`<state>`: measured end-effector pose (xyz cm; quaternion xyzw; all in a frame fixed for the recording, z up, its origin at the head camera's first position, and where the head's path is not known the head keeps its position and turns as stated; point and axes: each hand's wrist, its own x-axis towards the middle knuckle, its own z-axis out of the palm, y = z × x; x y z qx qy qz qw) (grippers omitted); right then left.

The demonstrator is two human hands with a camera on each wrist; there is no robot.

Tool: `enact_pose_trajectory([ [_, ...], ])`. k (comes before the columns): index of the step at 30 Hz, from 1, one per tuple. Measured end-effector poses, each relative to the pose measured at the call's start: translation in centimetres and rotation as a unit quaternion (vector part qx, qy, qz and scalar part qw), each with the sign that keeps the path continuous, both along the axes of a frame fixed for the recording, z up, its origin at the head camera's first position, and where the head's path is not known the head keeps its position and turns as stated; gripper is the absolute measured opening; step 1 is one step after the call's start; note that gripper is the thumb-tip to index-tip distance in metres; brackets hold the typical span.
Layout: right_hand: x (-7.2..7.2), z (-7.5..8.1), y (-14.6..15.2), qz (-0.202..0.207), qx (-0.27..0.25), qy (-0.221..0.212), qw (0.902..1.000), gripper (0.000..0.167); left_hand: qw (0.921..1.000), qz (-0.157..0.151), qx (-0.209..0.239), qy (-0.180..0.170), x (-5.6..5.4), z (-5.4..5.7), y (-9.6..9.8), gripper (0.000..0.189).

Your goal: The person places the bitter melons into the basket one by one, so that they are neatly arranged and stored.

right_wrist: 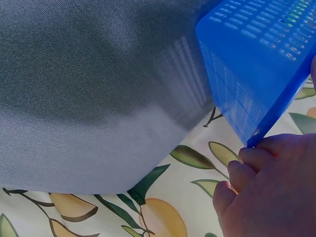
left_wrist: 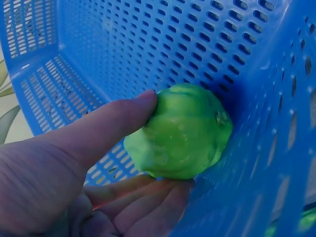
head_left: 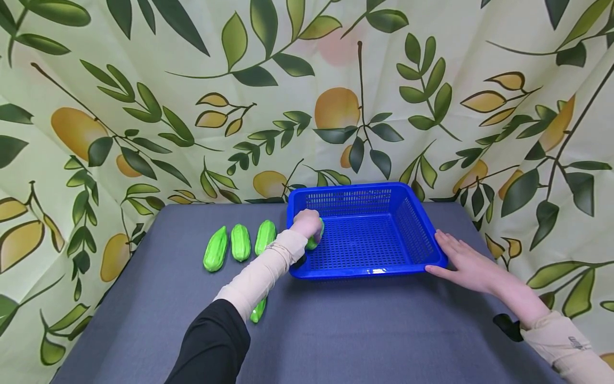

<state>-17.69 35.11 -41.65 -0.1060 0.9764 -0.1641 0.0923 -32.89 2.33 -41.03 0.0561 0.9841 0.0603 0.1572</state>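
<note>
My left hand (head_left: 308, 223) reaches over the left wall of a blue plastic basket (head_left: 379, 271) and holds a green ridged gourd (left_wrist: 185, 133) low inside it. Thumb and fingers lie on opposite sides of the gourd in the left wrist view. At the basket's front right corner, my right hand (head_left: 467, 264) touches the rim with its fingers extended and its thumb spread apart. The right wrist view shows these fingers (right_wrist: 252, 160) right at the rim's corner.
Left of the basket, a row of similar gourds (head_left: 241, 242) lies on the grey tabletop (head_left: 364, 330). Another gourd (head_left: 258, 311) shows partly from behind my left forearm. A leaf-and-fruit patterned cloth (head_left: 288, 106) hangs behind and around the table.
</note>
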Motion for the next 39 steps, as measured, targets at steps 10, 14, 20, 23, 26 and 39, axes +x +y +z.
enact_pose_trajectory([
  [10,0.1,0.1,0.0,-0.002,-0.006,-0.002,1.0000,0.101,0.9992,-0.021,0.035,0.005,0.2,0.7,-0.5,0.049],
  [14,0.1,0.2,-0.2,0.000,-0.005,0.001,1.0000,0.100,0.9934,-0.055,0.096,0.030,-0.1,1.8,-1.4,0.052],
  [20,0.1,0.3,-0.1,0.002,-0.005,0.006,1.0000,0.099,0.9795,-0.096,0.166,0.062,-0.9,2.6,-2.6,0.062],
  [23,0.2,0.1,-0.1,0.002,-0.007,0.006,1.0000,0.099,0.9715,-0.096,0.207,0.064,-1.0,2.6,-3.0,0.063],
  [26,0.2,0.0,-0.2,-0.002,-0.011,0.002,0.9999,0.100,0.9524,-0.096,0.284,0.056,-0.9,2.7,-3.1,0.062],
  [39,0.3,0.1,-0.2,-0.008,-0.010,-0.001,0.9999,0.101,0.8476,-0.097,0.520,0.048,-0.5,3.6,-4.3,0.057],
])
